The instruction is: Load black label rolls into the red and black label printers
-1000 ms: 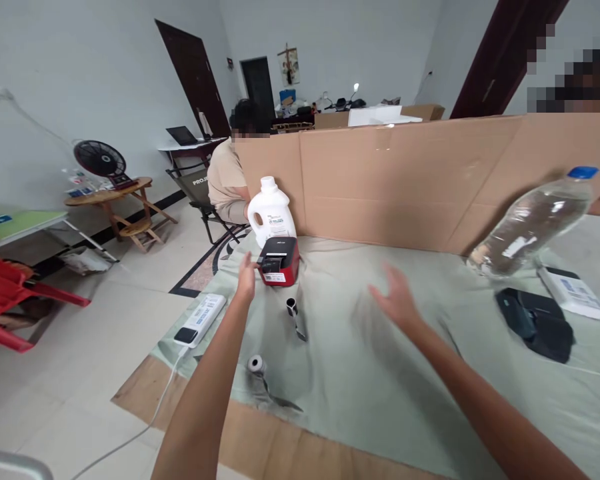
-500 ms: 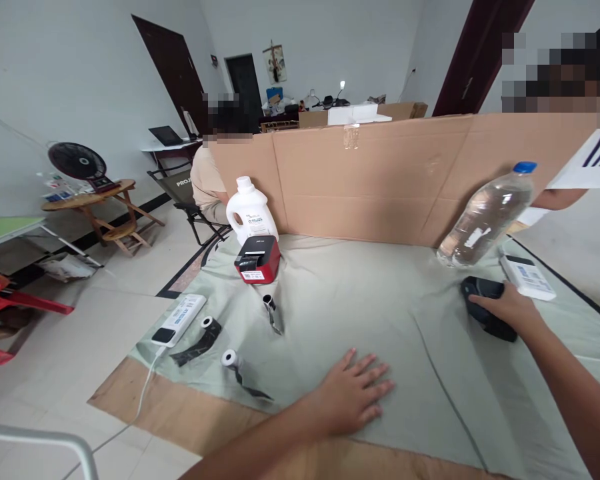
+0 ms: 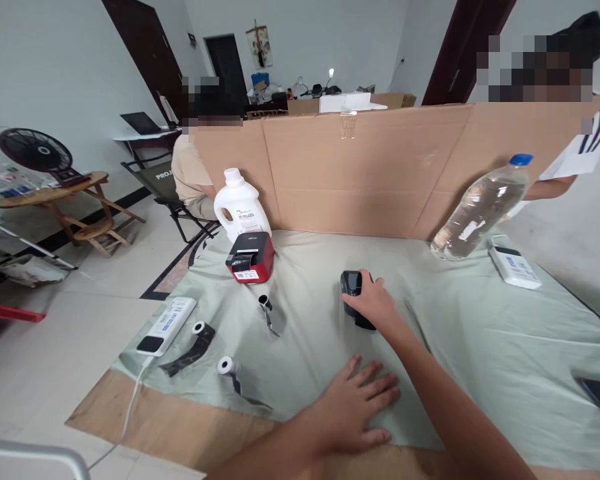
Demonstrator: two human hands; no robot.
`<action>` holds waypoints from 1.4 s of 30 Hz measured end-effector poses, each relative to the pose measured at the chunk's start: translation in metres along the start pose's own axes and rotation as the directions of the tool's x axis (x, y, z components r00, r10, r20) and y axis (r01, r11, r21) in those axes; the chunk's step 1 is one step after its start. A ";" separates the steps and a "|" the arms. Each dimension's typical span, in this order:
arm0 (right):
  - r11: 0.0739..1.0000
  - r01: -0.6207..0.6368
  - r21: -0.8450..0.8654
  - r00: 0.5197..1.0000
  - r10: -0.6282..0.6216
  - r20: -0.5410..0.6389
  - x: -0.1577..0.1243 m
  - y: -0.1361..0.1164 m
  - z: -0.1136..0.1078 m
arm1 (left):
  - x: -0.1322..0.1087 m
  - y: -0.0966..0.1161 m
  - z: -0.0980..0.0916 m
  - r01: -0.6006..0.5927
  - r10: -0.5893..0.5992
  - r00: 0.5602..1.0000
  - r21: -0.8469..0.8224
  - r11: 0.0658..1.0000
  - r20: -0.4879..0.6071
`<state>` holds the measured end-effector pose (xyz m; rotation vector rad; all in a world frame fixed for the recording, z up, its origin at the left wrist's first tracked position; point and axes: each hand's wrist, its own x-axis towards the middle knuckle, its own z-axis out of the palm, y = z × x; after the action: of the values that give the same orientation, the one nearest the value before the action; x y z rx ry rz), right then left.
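Hands are near each other but not touching: the right hand (image 3: 373,300) is clamped over a black device (image 3: 350,285), while the left hand (image 3: 361,403) lies flat with fingers spread on the green cloth (image 3: 505,373) covering the surface. The device is about mid-surface; can't tell if it's lifted or resting on the cloth, since the hand hides a good bit of it.

As for progress, getting hold of that device looks done to me, letting go of it isn't. Over to the left, the red and black printer (image 3: 266,257) stands upright just in front of the white jug (image 3: 245,208), and neither hand is on it. Three loose rolls sit nearby with their strips trailing out: a dark one (image 3: 265,304), one by the white power strip (image 3: 173,322), and a white one (image 3: 227,367) near the front edge. So none of those are put away or wound up. Over on the right, the white box (image 3: 516,265) and leaning water bottle (image 3: 483,208) are untouched too.
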<state>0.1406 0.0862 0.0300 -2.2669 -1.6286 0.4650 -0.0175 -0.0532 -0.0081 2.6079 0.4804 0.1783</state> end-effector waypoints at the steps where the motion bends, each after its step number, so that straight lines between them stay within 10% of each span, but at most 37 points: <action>1: 1.000 0.002 -0.006 1.000 -0.002 -0.016 0.000 -0.003 0.009 | 0.000 -0.001 0.001 -0.003 0.003 1.000 0.000 1.000 -0.003; 9: 0.975 0.155 0.157 0.978 -0.129 -0.163 0.013 0.034 0.026 | 0.007 -0.005 0.000 0.080 -0.122 0.943 -0.145 0.986 -0.310; 13: 0.840 0.310 0.446 0.951 -0.266 -0.160 0.020 0.060 0.020 | 0.021 -0.027 -0.017 0.305 -0.584 0.585 -0.515 0.801 -0.563; 15: 0.750 0.329 0.574 0.944 -0.286 -0.167 0.020 0.071 0.025 | 0.030 -0.048 -0.028 0.370 -0.692 0.498 -0.593 0.715 -0.522; 22: 0.782 0.345 0.519 0.938 -0.265 -0.224 0.004 0.086 0.046 | 0.064 -0.099 -0.043 0.681 -0.789 0.464 -0.408 0.609 -0.404; 42: 0.806 0.320 0.497 0.942 -0.215 -0.258 0.004 0.085 0.045 | 0.066 -0.109 -0.033 0.713 -0.713 0.498 -0.235 0.661 -0.494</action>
<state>0.1947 0.0668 -0.0476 -1.5878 -1.4628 0.5306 0.0036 0.0749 -0.0290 2.0688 1.7278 0.6469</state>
